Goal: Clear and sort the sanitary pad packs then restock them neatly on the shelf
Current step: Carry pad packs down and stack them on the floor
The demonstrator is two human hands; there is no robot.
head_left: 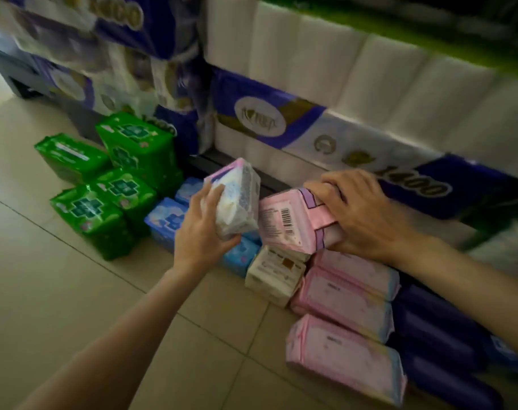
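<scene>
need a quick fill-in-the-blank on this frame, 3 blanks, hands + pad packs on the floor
1. The left hand holds a white-and-pink plastic pad pack above the ____ packs.
2. The right hand grips a pink plastic pack with a ____ printed on its end.
3. The stack of shiny plastic packs farthest left on the tiled floor is ____.

Missing words: blue; barcode; green

Glossy plastic-wrapped green packs (104,184) on smooth floor tiles (59,291).

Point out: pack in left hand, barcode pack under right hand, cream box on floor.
white pack (237,202), head view, its clear wrapped face.
pink barcode pack (284,226), head view, its labelled end.
cream box (274,275), head view, its top face.
</scene>
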